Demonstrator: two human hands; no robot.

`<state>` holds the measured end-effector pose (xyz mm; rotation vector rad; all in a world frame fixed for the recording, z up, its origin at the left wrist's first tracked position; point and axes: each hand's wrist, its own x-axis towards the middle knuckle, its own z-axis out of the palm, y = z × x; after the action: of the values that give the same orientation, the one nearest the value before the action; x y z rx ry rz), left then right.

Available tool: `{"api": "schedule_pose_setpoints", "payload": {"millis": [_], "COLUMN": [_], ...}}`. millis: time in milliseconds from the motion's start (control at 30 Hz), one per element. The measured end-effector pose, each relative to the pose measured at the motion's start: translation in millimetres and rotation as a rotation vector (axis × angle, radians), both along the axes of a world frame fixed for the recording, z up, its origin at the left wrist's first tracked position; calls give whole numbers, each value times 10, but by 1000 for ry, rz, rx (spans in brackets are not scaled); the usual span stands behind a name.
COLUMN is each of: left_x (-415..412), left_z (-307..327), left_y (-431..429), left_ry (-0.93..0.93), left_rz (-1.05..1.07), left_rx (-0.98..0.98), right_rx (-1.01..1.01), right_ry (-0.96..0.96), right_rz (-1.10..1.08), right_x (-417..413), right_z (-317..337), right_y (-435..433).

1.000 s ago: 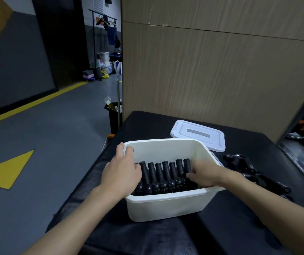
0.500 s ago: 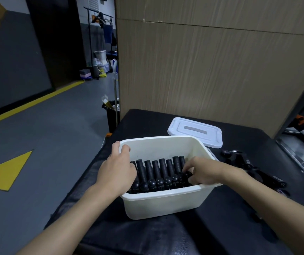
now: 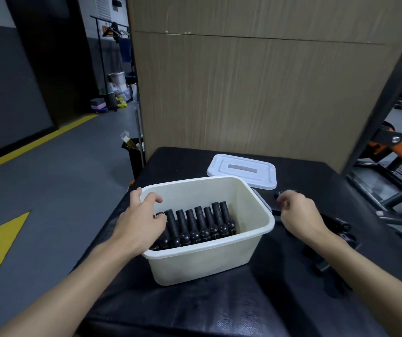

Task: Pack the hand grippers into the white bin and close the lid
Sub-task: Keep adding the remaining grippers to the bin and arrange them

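Right hand (image 3: pixel 297 215) leaves the white bin (image 3: pixel 209 261) and reaches for the loose hand grippers (image 3: pixel 336 229) on the black table (image 3: pixel 195 307).

Half a second ago that hand lay among the packed row (image 3: pixel 200 224); now it hovers right of the bin, fingers loosely curled, empty, suggesting another pickup. The left hand (image 3: pixel 141 224) still steadies the bin's left rim, fingers spread. The lid (image 3: pixel 242 170) lies behind, off.

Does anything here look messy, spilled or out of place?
Nothing looks spilled or broken. The hand grippers stand in a neat row inside the white bin. The lid lies off, behind the bin, and a few loose grippers remain on the black table by the right hand.
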<state>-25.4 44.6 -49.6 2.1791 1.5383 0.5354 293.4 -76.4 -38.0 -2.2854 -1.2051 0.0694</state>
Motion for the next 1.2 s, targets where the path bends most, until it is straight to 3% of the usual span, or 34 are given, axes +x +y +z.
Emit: {"api": "schedule_pose_setpoints", "payload": {"millis": [200, 333, 600, 833, 1200], "left_x": [4, 62, 107, 109, 111], "left_z": [-5, 15, -3, -23, -10], "left_y": [55, 114, 173, 208, 183], "left_ry": [-22, 6, 93, 116, 129], "left_rz": [-30, -43, -48, -39, -37], "left_rx": [-19, -20, 7, 28, 48], "right_rx": [-475, -578, -417, -262, -98], "right_ry": [-390, -264, -178, -385, -352], "right_rz": [-171, -134, -156, -210, -294], "right_x": [139, 323, 566, 529, 603], "right_z": [-503, -686, -664, -548, -181], "right_y": [-257, -315, -323, -330, -388]}}
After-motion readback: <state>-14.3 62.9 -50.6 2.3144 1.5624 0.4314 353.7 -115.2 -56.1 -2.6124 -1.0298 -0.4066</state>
